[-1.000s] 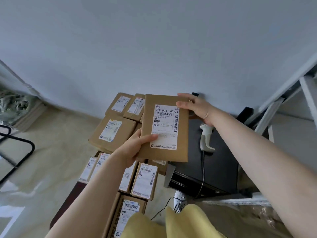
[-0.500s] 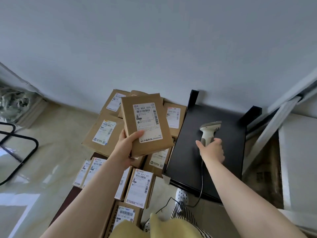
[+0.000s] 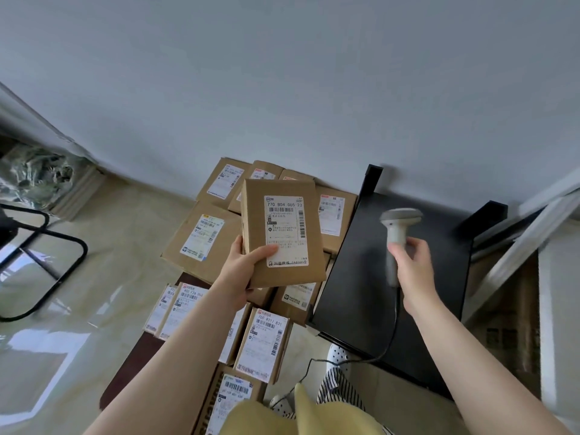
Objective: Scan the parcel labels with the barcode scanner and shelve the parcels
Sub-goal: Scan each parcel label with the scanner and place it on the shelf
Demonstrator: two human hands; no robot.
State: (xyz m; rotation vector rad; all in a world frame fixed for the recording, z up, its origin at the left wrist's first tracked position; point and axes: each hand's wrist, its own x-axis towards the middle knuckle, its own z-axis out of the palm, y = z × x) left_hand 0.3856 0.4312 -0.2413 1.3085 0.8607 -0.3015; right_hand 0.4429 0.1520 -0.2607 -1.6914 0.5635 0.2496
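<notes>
Parcel in your left hand: label reads "770 B04 005-23". Box lower down reads "700 R217 B31". Other labels too blurry.

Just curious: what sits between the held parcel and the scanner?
Head view: stacked labelled parcels and the black table's edge lie between the held parcel and scanner.

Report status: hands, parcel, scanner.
Left hand grips flat brown cardboard parcel, label up. Right hand holds pale grey corded barcode scanner above black table. Nothing between scanner and label.
</notes>
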